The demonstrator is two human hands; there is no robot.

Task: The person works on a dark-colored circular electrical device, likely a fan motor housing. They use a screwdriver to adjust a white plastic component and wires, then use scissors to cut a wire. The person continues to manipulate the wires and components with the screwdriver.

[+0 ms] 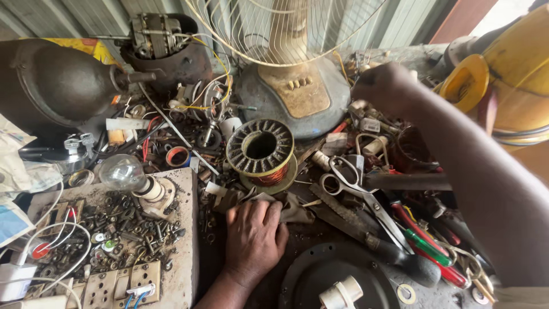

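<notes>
The left hand (253,237) lies flat, fingers loosely together, on a grey rag (286,205) on the cluttered counter (311,226), clamped on nothing. Just beyond stands a copper-wound stator (261,151). The right hand (384,86) reaches among small parts beside the fan base (294,97); its grip cannot be told. Scissors (357,191) lie between.

One camera only, worn on the person's head, looking steeply down and forward over the cluttered table (189,274), close enough that forearms fill the lower frame.
</notes>
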